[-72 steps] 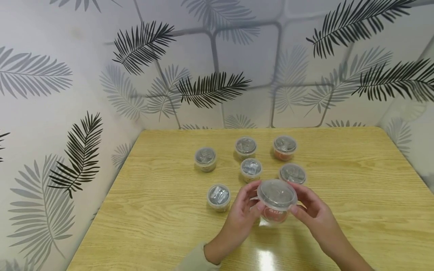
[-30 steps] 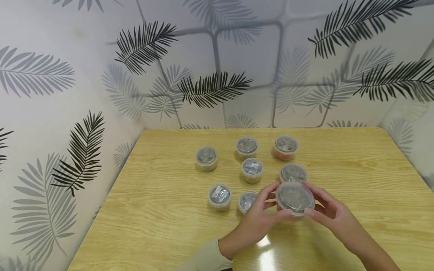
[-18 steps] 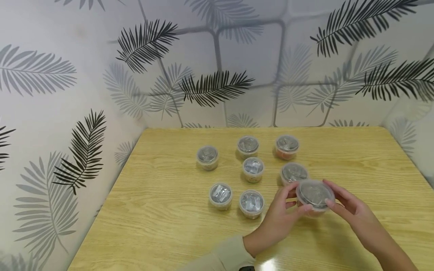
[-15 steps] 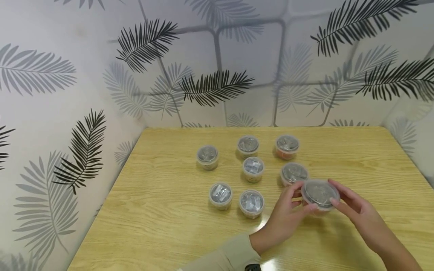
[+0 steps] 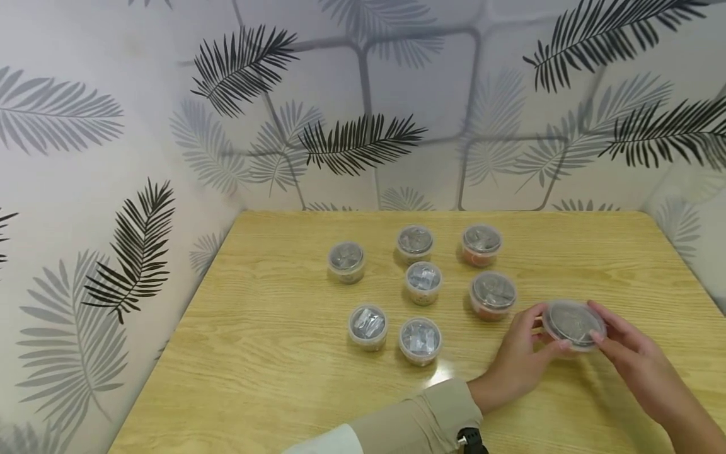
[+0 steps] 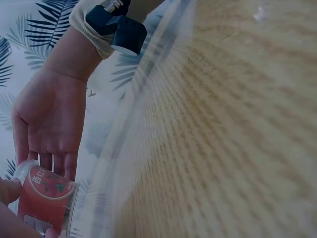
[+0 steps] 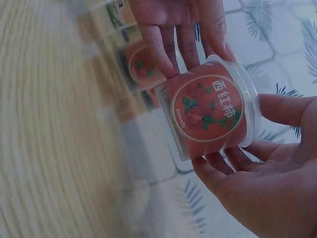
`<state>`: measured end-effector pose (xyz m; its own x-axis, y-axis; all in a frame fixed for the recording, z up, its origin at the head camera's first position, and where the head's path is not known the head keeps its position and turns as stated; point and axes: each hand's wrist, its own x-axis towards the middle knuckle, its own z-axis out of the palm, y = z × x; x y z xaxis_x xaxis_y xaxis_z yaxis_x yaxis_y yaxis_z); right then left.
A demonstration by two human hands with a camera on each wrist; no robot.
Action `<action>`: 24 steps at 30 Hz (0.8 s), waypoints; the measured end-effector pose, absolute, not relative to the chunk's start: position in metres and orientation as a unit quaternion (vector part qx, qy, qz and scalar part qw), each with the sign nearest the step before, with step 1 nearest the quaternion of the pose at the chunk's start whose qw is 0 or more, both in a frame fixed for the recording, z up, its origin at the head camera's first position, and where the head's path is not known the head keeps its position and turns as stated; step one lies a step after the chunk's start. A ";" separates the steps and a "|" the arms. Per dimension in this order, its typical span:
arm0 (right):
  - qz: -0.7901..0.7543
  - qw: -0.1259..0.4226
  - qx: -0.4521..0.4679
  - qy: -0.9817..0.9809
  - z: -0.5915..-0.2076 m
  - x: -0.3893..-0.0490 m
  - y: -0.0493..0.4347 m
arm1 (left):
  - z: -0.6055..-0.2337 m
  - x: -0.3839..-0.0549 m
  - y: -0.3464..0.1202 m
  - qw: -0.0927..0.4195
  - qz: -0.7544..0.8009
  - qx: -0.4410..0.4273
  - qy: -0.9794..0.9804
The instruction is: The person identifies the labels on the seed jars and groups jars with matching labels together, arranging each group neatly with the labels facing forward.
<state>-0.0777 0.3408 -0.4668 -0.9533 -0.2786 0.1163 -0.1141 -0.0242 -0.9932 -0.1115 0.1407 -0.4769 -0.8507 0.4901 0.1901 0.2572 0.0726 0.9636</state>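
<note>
A round clear plastic tub (image 5: 573, 323) with a lid and a red tomato label is held between both hands at the right of the table in the head view. My left hand (image 5: 518, 356) grips its left side, thumb near the lid rim; my right hand (image 5: 641, 359) grips the right side the same way. In the right wrist view, the tub's label (image 7: 208, 109) faces the camera and the tub stands a little above the wood. Just left of the hands, another red-labelled tub (image 5: 492, 296) sits on the table.
Several more lidded tubs stand left of the hands on the wooden table (image 5: 255, 366), among them a red one (image 5: 481, 246) at the back and a small pale one (image 5: 420, 342) in front. A leaf-patterned wall (image 5: 420, 94) borders the table's far edge.
Both hands have carried the tomato tub from the middle of the table to the right. The front pale tub and the red-labelled tub behind it have come into full view.
</note>
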 end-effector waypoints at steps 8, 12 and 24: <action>-0.748 0.043 -0.124 0.651 -0.483 -0.082 0.371 | -0.486 -0.118 0.180 0.091 0.612 0.247 0.745; -0.731 0.051 -0.050 0.678 -0.487 -0.082 0.382 | -0.488 -0.119 0.196 0.105 0.601 0.231 0.758; -0.840 0.012 -0.065 0.538 -0.493 -0.094 0.409 | -0.487 -0.135 0.226 0.114 0.575 0.246 0.772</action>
<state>-0.0936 0.4086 -0.4930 -0.9913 -0.0900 0.0962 -0.0497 -0.4205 -0.9059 -0.1350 0.2262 -0.4872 -0.8532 0.5104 0.1078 0.2493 0.2173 0.9437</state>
